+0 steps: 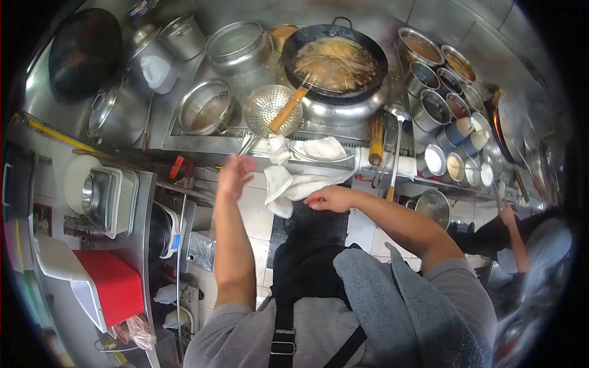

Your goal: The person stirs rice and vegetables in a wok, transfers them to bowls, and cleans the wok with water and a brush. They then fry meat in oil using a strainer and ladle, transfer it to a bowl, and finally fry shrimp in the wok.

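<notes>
My left hand (237, 175) is open, its fingers apart and slightly curled, just below the handle of a perforated metal ladle (264, 110). Closed fingers of my right hand (330, 198) meet the lower edge of a white cloth (294, 184), which hangs at the stove's front edge. More folded white cloth (325, 149) lies above it. Behind, a black wok (381, 61) holds bubbling brown liquid and a wire strainer (331, 66). The strainer's wooden handle (287, 110) rests across the perforated ladle.
Metal pots (205, 109) stand left of the wok. A brush (376, 144) and a long-handled ladle (397, 132) lie to the right, beside several seasoning containers (432, 110). A co-worker (534, 245) is at the far right. A red box (110, 285) sits at lower left.
</notes>
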### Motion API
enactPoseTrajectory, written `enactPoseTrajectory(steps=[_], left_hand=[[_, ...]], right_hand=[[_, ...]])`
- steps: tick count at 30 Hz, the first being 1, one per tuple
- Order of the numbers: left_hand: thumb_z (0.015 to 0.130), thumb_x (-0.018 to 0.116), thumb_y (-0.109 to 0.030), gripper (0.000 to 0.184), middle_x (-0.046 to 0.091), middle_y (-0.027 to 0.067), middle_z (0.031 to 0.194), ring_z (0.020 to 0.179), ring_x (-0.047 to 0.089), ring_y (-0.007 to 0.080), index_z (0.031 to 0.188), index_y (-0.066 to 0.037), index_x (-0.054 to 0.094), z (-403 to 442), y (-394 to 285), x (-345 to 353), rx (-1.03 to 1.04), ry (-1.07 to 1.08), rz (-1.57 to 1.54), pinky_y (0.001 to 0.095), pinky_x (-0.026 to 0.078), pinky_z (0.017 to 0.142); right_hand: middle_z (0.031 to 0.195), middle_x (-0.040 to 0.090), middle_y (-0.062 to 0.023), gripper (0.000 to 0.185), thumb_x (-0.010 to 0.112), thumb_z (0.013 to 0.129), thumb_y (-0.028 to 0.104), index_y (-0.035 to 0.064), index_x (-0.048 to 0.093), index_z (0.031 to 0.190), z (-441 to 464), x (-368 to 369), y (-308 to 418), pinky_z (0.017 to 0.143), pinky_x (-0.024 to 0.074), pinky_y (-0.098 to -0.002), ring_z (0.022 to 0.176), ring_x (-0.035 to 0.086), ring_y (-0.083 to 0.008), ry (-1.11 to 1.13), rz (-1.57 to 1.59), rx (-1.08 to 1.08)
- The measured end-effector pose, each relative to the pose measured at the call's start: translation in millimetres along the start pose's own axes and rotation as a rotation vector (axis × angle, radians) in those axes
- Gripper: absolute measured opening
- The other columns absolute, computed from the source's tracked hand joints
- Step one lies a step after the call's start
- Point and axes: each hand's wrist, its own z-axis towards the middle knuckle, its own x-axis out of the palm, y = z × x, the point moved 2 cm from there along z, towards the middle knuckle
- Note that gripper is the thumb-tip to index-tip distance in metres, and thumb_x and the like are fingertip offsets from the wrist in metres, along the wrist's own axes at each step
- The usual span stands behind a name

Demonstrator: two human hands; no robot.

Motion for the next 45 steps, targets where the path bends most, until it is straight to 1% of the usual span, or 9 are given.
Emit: enactPoseTrajectory(steps=[5,11,17,21,27,35,38,43,45], left_hand=[[0.103,0.043,-0.044,0.051,0.061,0.024,0.123,0.107,0.065,0.0332,0.122,0.002,0.048,94.3,-75.8,-23.0,0.112,-0.08,-0.56,0.0431,0.055,0.091],[0.093,0.046,0.001,0.012,0.058,0.0081,0.078,0.061,0.053,0.0158,0.104,-0.001,0.05,170.1,-79.5,-30.0,0.231,0.208,-0.63,0.0292,0.05,0.06],[0.103,0.05,-0.019,0.03,0.065,0.0148,0.108,0.095,0.065,0.0232,0.128,-0.002,0.045,76.3,-99.0,79.9,0.503,0.353,-0.326,0.0349,0.054,0.084],[0.098,0.058,-0.026,0.055,0.052,0.0242,0.136,0.118,0.058,0.0338,0.147,-0.01,0.039,129.7,-101.2,93.7,0.99,0.371,0.686,0.0388,0.04,0.107],[0.085,0.069,-0.025,0.077,0.056,0.0274,0.121,0.111,0.058,0.0418,0.152,-0.019,0.031,161.1,-57.3,105.4,0.509,0.279,1.122,0.0468,0.045,0.099],[0.084,0.058,-0.014,0.067,0.066,0.0292,0.099,0.093,0.065,0.0431,0.148,-0.025,0.041,132.1,-140.9,104.5,0.589,0.227,1.465,0.0522,0.051,0.085],[0.086,0.053,-0.014,0.065,0.067,0.0274,0.104,0.097,0.066,0.0409,0.148,-0.024,0.04,107.1,-179.1,113.1,0.555,0.216,1.58,0.0505,0.051,0.087],[0.086,0.053,-0.015,0.063,0.067,0.0245,0.107,0.099,0.066,0.0395,0.147,-0.024,0.042,91.8,-190.3,135.0,0.506,0.194,1.571,0.0495,0.052,0.089],[0.086,0.055,-0.015,0.063,0.067,0.0237,0.109,0.102,0.065,0.0387,0.147,-0.026,0.042,88.8,-191.7,138.6,0.473,0.172,1.575,0.049,0.051,0.089]], right_hand=[[0.109,0.068,-0.0096,0.035,0.053,0.101,0.02,0.0037,0.055,0.132,60.6,-55.1,82.9,0.086,0.0501,-0.0315,0.092,0.066,-0.0143,-0.081,0.229,-0.114],[0.11,0.065,-0.0076,0.038,0.05,0.102,0.024,0.009,0.05,0.138,124.5,-97.0,134.9,0.075,0.0531,-0.0307,0.09,0.065,-0.0155,-0.131,0.35,0.019],[0.098,0.063,-0.0113,0.041,0.051,0.102,0.037,0.0138,0.041,0.134,125.1,-126.8,130.2,0.065,0.0538,-0.0349,0.08,0.066,-0.0222,-0.364,1.053,0.028],[0.07,0.041,0.0013,0.031,0.046,0.104,0.024,0.0172,0.042,0.134,86.0,-162.9,119.4,0.045,0.0293,-0.0254,0.052,0.033,-0.01,-0.642,1.036,-0.08],[0.069,0.04,0.0008,0.036,0.046,0.101,0.01,0.0179,0.039,0.135,3.9,-218.5,96.9,0.042,0.032,-0.0217,0.047,0.032,-0.0062,-1.041,1.04,-0.082],[0.089,0.06,-0.0105,0.06,0.046,0.093,0.003,0.0129,0.024,0.148,-65.0,-261.5,-3.2,0.041,0.0457,-0.0323,0.049,0.052,-0.0173,-1.2,0.796,0.167],[0.106,0.065,-0.0219,0.083,0.047,0.089,-0.001,0.0147,0.001,0.156,-77.4,-267.8,-31.6,0.05,0.0544,-0.0423,0.059,0.064,-0.0275,-1.145,-0.174,0.688],[0.085,0.062,-0.0147,0.081,0.045,0.092,0.001,0.0221,0.002,0.157,-62.8,-261.2,-52.3,0.046,0.051,-0.0394,0.055,0.06,-0.0221,-0.986,0.187,0.526],[0.073,0.053,-0.0077,0.076,0.042,0.097,0.003,0.0276,0.003,0.157,-70.3,-271.8,-48.4,0.042,0.0434,-0.033,0.048,0.047,-0.0146,-0.812,0.822,0.463]])
